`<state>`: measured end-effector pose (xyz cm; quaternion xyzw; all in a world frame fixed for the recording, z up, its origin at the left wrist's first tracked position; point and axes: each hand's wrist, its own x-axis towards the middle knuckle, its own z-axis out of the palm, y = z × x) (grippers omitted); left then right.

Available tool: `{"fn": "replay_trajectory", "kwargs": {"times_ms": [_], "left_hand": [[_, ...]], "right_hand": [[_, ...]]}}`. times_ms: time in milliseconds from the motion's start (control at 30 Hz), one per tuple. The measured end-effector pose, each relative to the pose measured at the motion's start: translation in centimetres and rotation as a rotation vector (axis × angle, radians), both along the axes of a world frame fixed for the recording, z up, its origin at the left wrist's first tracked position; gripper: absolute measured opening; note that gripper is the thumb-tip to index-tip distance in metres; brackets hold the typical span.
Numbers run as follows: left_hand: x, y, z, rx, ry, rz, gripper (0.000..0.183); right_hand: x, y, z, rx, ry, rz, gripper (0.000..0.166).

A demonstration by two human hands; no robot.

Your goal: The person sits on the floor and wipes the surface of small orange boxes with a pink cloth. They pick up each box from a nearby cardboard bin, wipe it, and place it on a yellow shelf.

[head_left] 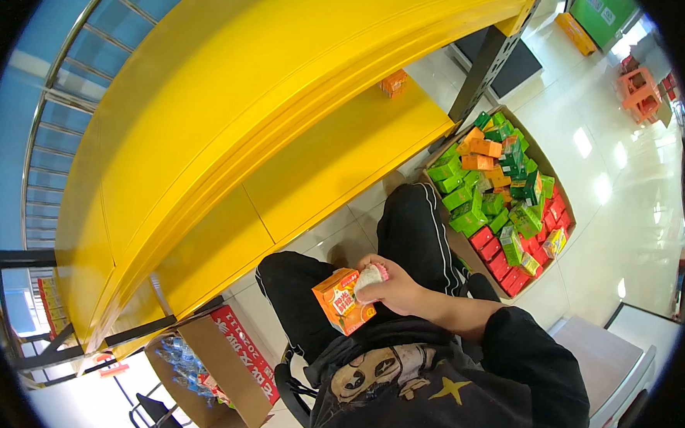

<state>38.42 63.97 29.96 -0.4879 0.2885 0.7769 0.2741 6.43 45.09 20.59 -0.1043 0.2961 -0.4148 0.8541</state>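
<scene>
My right hand [396,289] holds a bunched whitish cloth [370,283] with a pink edge. The cloth presses against the upper right side of an orange juice carton [342,304], which bears printed writing and pictures of oranges. The carton is tilted above my lap, beside my black-trousered left thigh [297,292]. Whether my fingers also grip the carton or it rests on the leg, I cannot tell. My left hand is out of view.
A yellow metal shelf unit [317,174] stands before my knees, with an orange carton [394,83] on its lower board. To the right is a cardboard box [569,214] of green, orange and red cartons. Another cardboard box [223,371] at left holds plastic bottles [182,362].
</scene>
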Motion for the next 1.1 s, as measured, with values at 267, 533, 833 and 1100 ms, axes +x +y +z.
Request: {"fn": "replay_trajectory", "kwargs": {"times_ms": [267, 533, 833, 1100], "left_hand": [[-4.5, -3.0, -5.4, -0.256, -0.127, 0.202, 0.013], [-6.1, -4.6, -7.8, -0.335, -0.142, 0.272, 0.013], [-7.2, -6.6, -9.9, -0.395, -0.124, 0.286, 0.013], [-8.1, -8.6, -11.5, -0.415, -0.096, 0.249, 0.014]], "right_hand": [[-0.8, -0.7, 0.3, -0.04, 0.037, -0.008, 0.038], [-0.9, -1.0, 0.3, -0.022, 0.031, -0.021, 0.039], [-0.9, -0.9, 0.1, -0.034, 0.034, -0.018, 0.04], [-1.0, -0.9, 0.0, -0.083, 0.096, 0.016, 0.04]]}}
